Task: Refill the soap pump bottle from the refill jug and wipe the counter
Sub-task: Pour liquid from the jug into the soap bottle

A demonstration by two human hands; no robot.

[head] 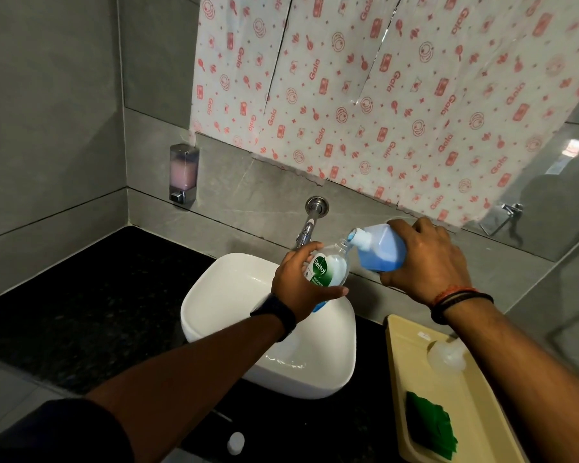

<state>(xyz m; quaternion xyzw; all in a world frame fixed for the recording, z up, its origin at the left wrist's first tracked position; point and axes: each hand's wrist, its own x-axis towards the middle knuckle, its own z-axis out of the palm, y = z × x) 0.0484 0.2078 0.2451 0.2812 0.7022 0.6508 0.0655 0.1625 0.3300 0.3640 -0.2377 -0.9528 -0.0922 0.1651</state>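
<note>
Key relation: the spout of the refill jug (381, 248) met the open neck of the Dettol soap bottle (328, 265) from the right and slightly above. The jug's long axis ran nearly level, spout pointing left. The bottle's long axis tilted, neck up and to the right toward the spout, base down and to the left. Both were held in the air over the far right edge of the white basin (221, 295), below the wall tap (306, 230).

The left hand (301, 289) had its grip wrapped round the bottle's lower body, thumb in front, fingers behind. The right hand (428, 262) had its grip closed over the jug's rear end, so the spout lay to the left of that grip, toward the other hand. The right hand was the one that set the pour angle.

Blue liquid pooled in the jug's lower side, and a little blue showed at the bottle's base, so the fill looked early. Spout and neck looked touching; whether liquid was flowing was too small to tell.

On the black tabletop (97, 312) to the right sat a cream tray (401, 362) with a green cloth (430, 429) and a clear rounded piece (447, 357), possibly the pump top. A white cap (235, 442) lay near the front edge.
</note>
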